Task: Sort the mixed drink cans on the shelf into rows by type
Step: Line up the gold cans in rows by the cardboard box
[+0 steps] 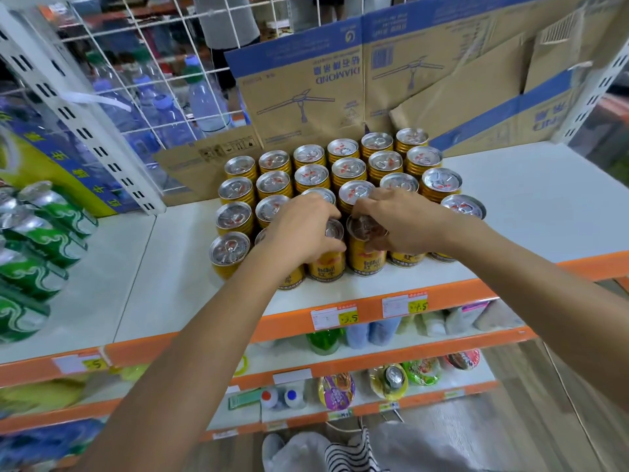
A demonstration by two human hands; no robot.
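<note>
Several gold Red Bull cans (347, 170) stand in tight rows on the white shelf (531, 212), silver tops up. My left hand (301, 229) grips the top of a front-row gold can (326, 267), fingers curled over its rim. My right hand (398, 223) grips the neighbouring front-row gold can (367, 258) from the right, fingertips on its lid. The two held cans stand side by side, touching. Several green cans (41, 240) lie stacked on their sides at the far left of the shelf.
Upside-down cardboard boxes (306, 83) stand behind the gold cans. A white wire grid (153, 66) with water bottles behind it fills the back left. The orange shelf edge (374, 308) carries price tags; lower shelves hold bottles and noodle cups.
</note>
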